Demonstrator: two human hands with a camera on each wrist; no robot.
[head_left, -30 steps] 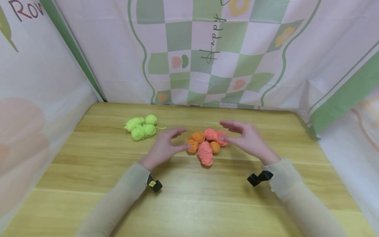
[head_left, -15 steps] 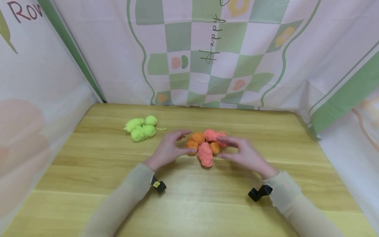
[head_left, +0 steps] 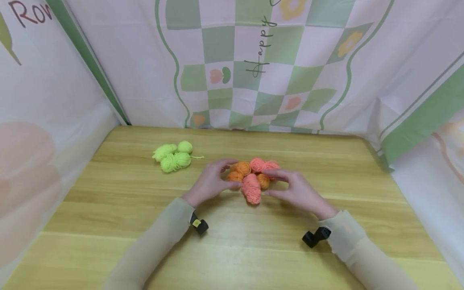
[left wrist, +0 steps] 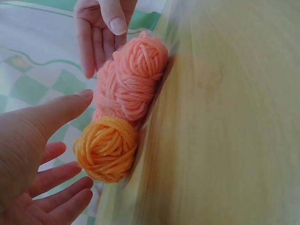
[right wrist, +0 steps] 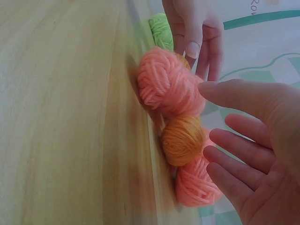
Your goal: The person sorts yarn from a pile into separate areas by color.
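A cluster of orange and coral-pink yarn balls lies on the wooden table. My left hand (head_left: 212,181) curves beside the orange yarn balls (head_left: 242,168) on the cluster's left, thumb and fingers spread apart. From the right, my right hand (head_left: 299,189) reaches around a single orange yarn ball (head_left: 263,181) and the pink yarn at the back (head_left: 270,166). An oblong pink yarn ball (head_left: 251,189) sits at the front, between the two thumbs. Both wrist views show relaxed fingers close to the yarn: the left near an orange ball (left wrist: 107,150), the right near a pink ball (right wrist: 171,82).
Bright green yarn balls (head_left: 175,157) form a separate group at the back left, with a loose strand pointing right. Patterned curtains (head_left: 246,100) hang along the table's back and sides. A small black camera (head_left: 317,237) is strapped at the right wrist, another (head_left: 200,224) at the left.
My right hand has come down and in toward the front of the cluster. The left hand has shifted slightly right, closer to the orange yarn. The yarn groups keep about the same places.
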